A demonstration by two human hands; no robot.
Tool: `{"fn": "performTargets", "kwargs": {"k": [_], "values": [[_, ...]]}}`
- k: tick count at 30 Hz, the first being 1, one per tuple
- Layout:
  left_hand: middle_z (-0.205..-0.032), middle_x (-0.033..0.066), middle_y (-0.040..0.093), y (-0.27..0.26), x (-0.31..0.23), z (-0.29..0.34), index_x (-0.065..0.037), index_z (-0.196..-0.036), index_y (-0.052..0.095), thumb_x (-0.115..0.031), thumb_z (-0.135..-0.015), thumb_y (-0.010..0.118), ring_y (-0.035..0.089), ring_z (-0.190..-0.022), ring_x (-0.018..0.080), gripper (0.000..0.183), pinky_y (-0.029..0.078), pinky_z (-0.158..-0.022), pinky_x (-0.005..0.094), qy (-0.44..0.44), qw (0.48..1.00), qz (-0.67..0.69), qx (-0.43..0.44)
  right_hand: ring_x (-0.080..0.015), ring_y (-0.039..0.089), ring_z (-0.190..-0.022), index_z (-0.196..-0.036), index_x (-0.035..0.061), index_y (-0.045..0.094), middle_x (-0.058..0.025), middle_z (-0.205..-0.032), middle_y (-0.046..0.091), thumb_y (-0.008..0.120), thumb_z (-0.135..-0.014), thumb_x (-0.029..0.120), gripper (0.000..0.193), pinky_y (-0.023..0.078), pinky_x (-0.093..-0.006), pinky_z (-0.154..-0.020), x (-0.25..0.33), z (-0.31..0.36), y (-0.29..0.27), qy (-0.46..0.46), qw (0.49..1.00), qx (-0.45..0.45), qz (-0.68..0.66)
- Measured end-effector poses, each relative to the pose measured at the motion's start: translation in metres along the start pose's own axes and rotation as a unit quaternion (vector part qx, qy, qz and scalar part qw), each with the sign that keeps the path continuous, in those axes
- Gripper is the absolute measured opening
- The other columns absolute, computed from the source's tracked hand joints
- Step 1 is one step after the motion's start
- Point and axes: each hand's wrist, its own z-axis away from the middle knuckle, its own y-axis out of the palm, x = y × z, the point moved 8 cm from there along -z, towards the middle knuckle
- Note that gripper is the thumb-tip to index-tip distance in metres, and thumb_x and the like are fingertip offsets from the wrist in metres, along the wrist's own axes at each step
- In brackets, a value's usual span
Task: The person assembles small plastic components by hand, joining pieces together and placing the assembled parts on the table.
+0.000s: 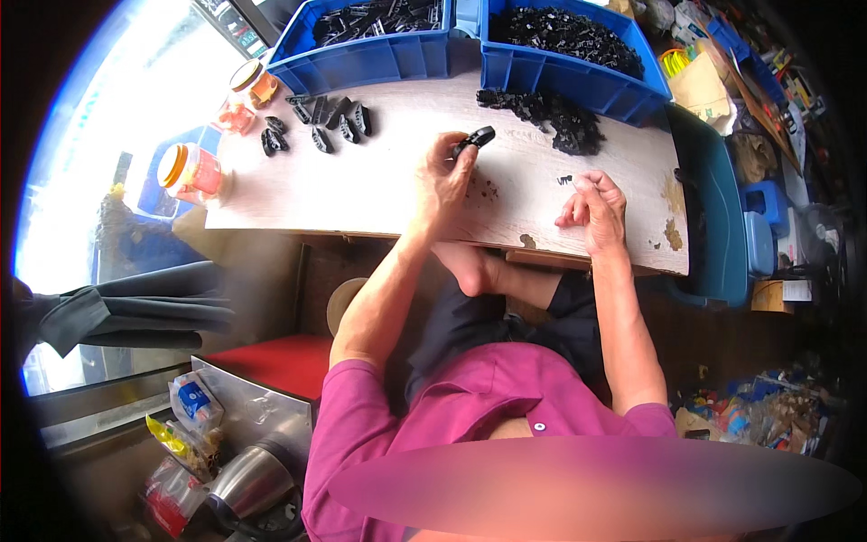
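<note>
Plainly, the left hand [440, 185] grasped a curved black part [474, 142] between thumb and fingers, near the middle of the frame above the pale table [379, 194]; the right hand [598, 212], right of centre, had thumb and forefinger brought together beside a small black piece [564, 180], though I could not tell whether it was pinched or only lay near the fingertips.

A loose heap of black pieces [578, 134] lay at the upper right of the table, between the right hand and a blue bin [578, 81] filled with similar bits; another blue bin [384, 68] of black parts stood at upper centre-left; below it, several black parts [321, 138] lay in a loose group, with a lidded jar [194, 176] farther left.

A teal tub [722, 226] stood against the table's right end; grey cloth [144, 307] hung at the left; a steel jug [253, 479] and plastic bags sat at lower left; mixed clutter [768, 406] filled the lower right; a bare foot [471, 273] rested just under the table's front edge.

Print showed on a blue-and-white bag [196, 402] at lower left and on a dark panel [242, 29] at upper left; both were too small to read.
</note>
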Motion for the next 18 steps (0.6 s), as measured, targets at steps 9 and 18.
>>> {"fn": "performTargets", "kwargs": {"k": [9, 18], "values": [[-0.081, 0.0165, 0.063, 0.017, -0.039, 0.005, -0.006, -0.095, 0.062, -0.013, -0.082, 0.064, 0.058, -0.078, 0.0347, 0.015, 0.047, -0.078, 0.0455, 0.107, 0.945, -0.31, 0.003, -0.0138, 0.052, -0.044, -0.091, 0.0078, 0.061, 0.0, -0.048, 0.044, 0.063, -0.089, 0.017, 0.01, 0.054, -0.0334, -0.045, 0.0, 0.0, -0.001, -0.012, 1.0, -0.002, 0.001], [-0.075, 0.0206, 0.06, 0.059, -0.038, 0.007, -0.004, -0.088, 0.056, -0.014, -0.082, 0.058, 0.061, -0.07, 0.0399, 0.012, 0.048, -0.069, 0.0489, 0.146, 0.887, -0.4, 0.175, -0.0136, 0.051, -0.043, -0.091, 0.0074, 0.06, -0.0007, -0.047, 0.044, 0.062, -0.089, 0.017, 0.01, 0.053, -0.034, -0.046, -0.003, 0.0, -0.004, -0.011, 1.0, -0.006, 0.005]]}}
